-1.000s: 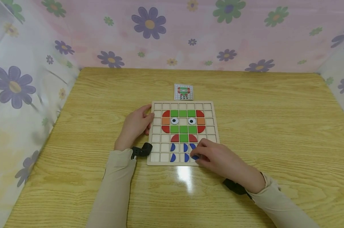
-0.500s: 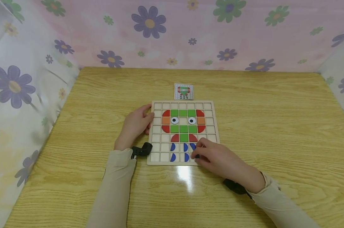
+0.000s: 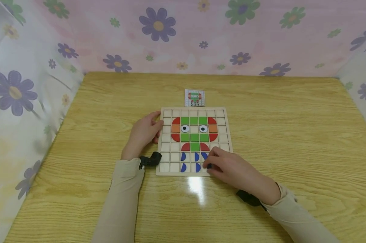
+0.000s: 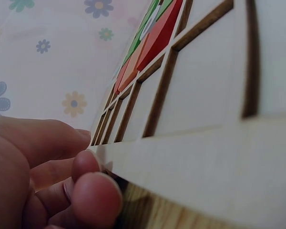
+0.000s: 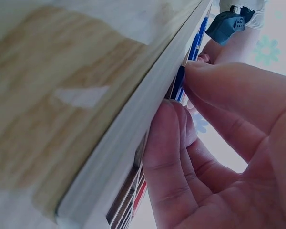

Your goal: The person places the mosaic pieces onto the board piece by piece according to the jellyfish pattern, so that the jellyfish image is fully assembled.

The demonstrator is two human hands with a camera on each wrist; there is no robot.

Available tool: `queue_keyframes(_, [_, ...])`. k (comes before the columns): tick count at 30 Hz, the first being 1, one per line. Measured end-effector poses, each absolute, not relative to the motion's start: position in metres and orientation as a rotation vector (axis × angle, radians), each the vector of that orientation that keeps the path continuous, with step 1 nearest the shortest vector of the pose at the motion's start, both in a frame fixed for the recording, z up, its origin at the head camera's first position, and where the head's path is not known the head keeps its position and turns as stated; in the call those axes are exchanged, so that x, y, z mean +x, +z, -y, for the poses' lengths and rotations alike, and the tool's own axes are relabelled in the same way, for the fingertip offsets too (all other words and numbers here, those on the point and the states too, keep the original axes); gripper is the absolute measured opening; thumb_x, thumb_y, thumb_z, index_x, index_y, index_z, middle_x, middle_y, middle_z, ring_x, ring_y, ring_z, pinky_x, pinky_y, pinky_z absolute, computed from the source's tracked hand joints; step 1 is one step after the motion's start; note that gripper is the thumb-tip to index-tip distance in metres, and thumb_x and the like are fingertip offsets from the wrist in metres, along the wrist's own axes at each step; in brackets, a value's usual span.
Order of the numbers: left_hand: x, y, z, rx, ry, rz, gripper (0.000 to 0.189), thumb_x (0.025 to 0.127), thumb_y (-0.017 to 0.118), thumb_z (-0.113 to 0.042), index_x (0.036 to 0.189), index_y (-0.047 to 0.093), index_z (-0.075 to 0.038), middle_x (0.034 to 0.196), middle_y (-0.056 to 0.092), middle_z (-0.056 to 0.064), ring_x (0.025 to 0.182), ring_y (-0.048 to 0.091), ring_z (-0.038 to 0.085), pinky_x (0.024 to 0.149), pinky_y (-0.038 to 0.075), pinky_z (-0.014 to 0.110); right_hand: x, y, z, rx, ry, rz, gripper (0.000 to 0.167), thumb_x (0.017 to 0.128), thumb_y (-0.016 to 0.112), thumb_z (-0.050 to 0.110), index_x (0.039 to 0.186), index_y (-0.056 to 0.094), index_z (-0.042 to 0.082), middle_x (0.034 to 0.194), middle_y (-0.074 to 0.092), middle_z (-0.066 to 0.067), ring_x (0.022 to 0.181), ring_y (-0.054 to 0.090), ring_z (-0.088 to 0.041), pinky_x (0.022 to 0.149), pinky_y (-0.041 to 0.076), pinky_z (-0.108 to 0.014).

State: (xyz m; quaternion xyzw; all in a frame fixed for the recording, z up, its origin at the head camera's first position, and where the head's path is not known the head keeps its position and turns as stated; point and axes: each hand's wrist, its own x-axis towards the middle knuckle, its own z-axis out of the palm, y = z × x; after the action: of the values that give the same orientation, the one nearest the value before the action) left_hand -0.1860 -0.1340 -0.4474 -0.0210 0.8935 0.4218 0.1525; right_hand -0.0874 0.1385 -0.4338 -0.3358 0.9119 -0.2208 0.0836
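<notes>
A square wooden grid board [image 3: 166, 157] lies on the table, its cells holding red, orange, green and blue flat pieces and two white eye discs [image 3: 185, 128]. My left hand [image 3: 144, 132] grips its left edge, thumb and fingertips at the rim. Over the lower right cells, my right hand [image 3: 231, 167] pinches a small blue piece [image 5: 180, 78] between thumb and fingers; most of it is hidden by the fingertips in the head view. Blue half-round pieces [image 3: 198, 167] sit in the bottom two rows beside that hand. Another blue piece [image 3: 204, 156] lies slanted right by the fingers.
Behind the board lies a small card [image 3: 195, 98] printed with a similar coloured figure on a grid. The wood-grain table [image 3: 292, 135] runs back to a flowered cloth backdrop [image 3: 183, 33]. Black cameras [image 3: 150, 159] are strapped at both wrists.
The blue piece in my right fingers has turned, showing less of its blue face than a second ago. The left hand and the board stay put.
</notes>
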Motion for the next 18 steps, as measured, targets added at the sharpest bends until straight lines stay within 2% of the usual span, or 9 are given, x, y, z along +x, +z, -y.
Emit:
queue_keyframes(8, [-0.186,-0.456,0.138,-0.021,1.2,-2.581,0.048,0.091,0.047,-0.034,0.136,0.037,-0.023,0.061,0.057,0.006,0.045,0.055,0.021,0.049,0.043,0.033,-0.089,-0.44,-0.136,-0.906,-0.693,-2.699,0.014,0.083,0.062,0.023,0.097,0.064,0.021,0.091,0.049,0.009,0.07,0.046,-0.004,0.061,0.041,-0.02])
queue_keyframes(15, [-0.181,-0.467,0.143,-0.08,1.286,-2.502,0.045,0.091,0.048,-0.034,0.135,0.039,-0.025,0.064,0.056,0.008,0.042,0.051,0.019,0.044,0.045,0.033,-0.092,-0.439,-0.143,-0.79,-0.741,-2.724,0.022,0.087,0.057,0.027,0.108,0.059,0.02,0.082,0.045,0.012,0.07,0.044,-0.005,0.058,0.039,-0.021])
queue_keyframes(18, [-0.181,-0.469,0.145,-0.097,1.315,-2.497,0.044,0.091,0.049,-0.034,0.133,0.041,-0.026,0.065,0.056,0.009,0.041,0.049,0.018,0.044,0.045,0.034,-0.095,-0.437,-0.148,-0.763,-0.781,-2.738,0.024,0.088,0.055,0.03,0.11,0.059,0.021,0.086,0.048,0.013,0.073,0.046,-0.005,0.061,0.042,-0.022])
